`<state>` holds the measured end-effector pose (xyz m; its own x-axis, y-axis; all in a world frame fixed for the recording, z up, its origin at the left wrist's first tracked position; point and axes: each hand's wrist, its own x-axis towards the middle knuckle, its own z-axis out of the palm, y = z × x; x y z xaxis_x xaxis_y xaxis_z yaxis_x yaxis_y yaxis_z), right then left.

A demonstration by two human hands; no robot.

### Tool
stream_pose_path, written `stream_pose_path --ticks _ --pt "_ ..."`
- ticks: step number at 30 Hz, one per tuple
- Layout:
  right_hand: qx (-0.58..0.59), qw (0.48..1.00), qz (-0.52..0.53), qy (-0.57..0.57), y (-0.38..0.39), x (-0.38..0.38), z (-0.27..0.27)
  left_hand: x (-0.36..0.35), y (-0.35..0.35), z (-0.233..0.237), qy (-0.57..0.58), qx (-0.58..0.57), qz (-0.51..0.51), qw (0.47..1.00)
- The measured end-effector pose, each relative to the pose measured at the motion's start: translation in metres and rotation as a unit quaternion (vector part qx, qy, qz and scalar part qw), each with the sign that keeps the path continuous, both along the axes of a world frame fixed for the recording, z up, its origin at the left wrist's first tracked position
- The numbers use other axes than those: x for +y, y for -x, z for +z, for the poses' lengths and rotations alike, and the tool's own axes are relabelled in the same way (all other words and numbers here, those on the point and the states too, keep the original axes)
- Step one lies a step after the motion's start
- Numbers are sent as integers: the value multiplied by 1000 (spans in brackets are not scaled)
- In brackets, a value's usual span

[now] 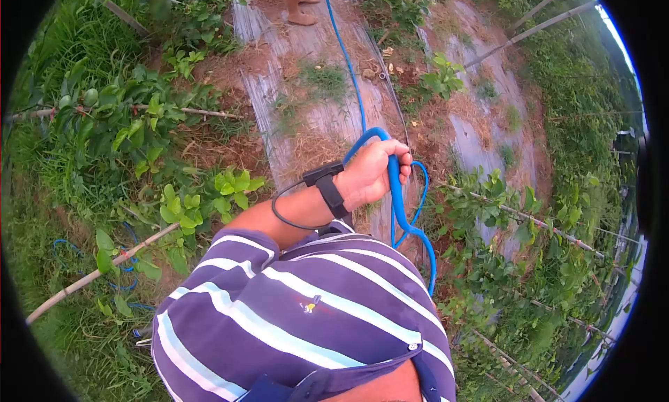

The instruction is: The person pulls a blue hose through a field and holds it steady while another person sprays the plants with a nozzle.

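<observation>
My left hand [380,171] is closed around a blue hose [396,196] in front of my striped shirt, with a black band and a small device on the wrist. The hose bends over the top of the hand, then hangs down past the right side of my body. A thinner-looking length of blue hose [346,57] runs ahead along the ground, and another loop hangs just right of the hand. My right hand is not in view.
A strip of worn plastic sheeting [261,99] with soil and dry straw lies ahead. Another person's bare foot [302,18] is at the top. Leafy vines on poles [104,268] stand on both sides. More blue hose [125,288] lies in grass at left.
</observation>
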<state>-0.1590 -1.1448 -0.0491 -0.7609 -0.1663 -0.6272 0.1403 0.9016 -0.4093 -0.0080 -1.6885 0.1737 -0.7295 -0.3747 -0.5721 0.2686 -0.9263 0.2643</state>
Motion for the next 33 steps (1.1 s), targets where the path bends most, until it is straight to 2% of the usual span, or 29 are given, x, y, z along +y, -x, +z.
stream_pose_path --ticks 2,3,5,6,7,9,10,13,14,15,17,22,28,33 --pt "12 1000 6 17 13 -36 6 -30 6 25 34 48 -12 998" --pt "14 1000 8 18 12 -77 32 -45 5 41 35 50 -10 998" --pt "-11 997 -52 63 9 -150 88 -71 4 75 75 96 -7 993" --pt "8 996 -44 80 17 -150 70 -84 0 86 79 118 -9 990" --pt "16 997 -43 66 15 -182 90 -95 0 89 76 138 -2 987" --pt "-3 992 -87 92 22 -203 84 -120 -2 89 67 141 -5 988" --pt "36 992 -58 109 21 -216 85 -130 -3 88 65 130 5 989" --pt "31 990 -70 116 21 -239 79 -160 -4 85 61 100 22 993" --pt "16 992 -84 93 20 -246 81 -168 -4 81 57 101 20 993" --pt "62 994 -40 81 22 -239 60 -176 -4 80 54 101 20 993" --pt "67 997 9 30 21 -248 58 -191 -3 77 57 103 7 993" --pt "48 998 26 -17 28 -291 55 -232 -1 71 41 90 0 995" --pt "10 995 90 -50 49 -396 11 -317 -4 51 40 63 19 997" --pt "24 988 136 -66 61 -494 26 -401 -6 49 25 3 52 998"
